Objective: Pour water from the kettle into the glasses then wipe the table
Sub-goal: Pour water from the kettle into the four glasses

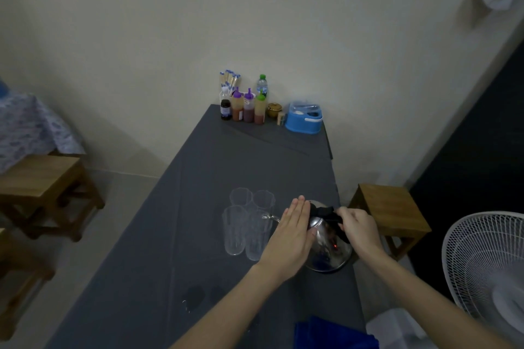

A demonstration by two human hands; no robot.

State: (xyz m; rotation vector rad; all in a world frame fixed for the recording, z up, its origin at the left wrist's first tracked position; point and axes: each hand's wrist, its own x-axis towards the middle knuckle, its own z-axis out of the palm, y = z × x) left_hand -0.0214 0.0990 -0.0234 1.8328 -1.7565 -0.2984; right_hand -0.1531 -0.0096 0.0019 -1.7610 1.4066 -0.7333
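A dim room with a pale wall held a long surface (226, 167) covered in dark grey cloth, and on its right edge stood the steel kettle (330, 246), resting on its base. Four clear glasses (249, 221) were clustered just left of the kettle, upright, and the spout reached toward the nearest one (whether any held water could not be told). Of the two hands, the left hand (293, 231) lay flat against the kettle's left shoulder, fingers straight and together. The right hand (358, 228) was curled round the kettle's black handle at the top.

Nearer the camera than the kettle, a blue cloth (334, 333) lay at the surface's near edge, and to the kettle's near left some wet spots (195, 296) darkened the cover. Well beyond the kettle, against the wall, stood a row of sauce bottles (246, 106) and a blue container (303, 119). Right of the kettle, off the surface, were a wooden stool (394, 212) and a white fan (487, 263).
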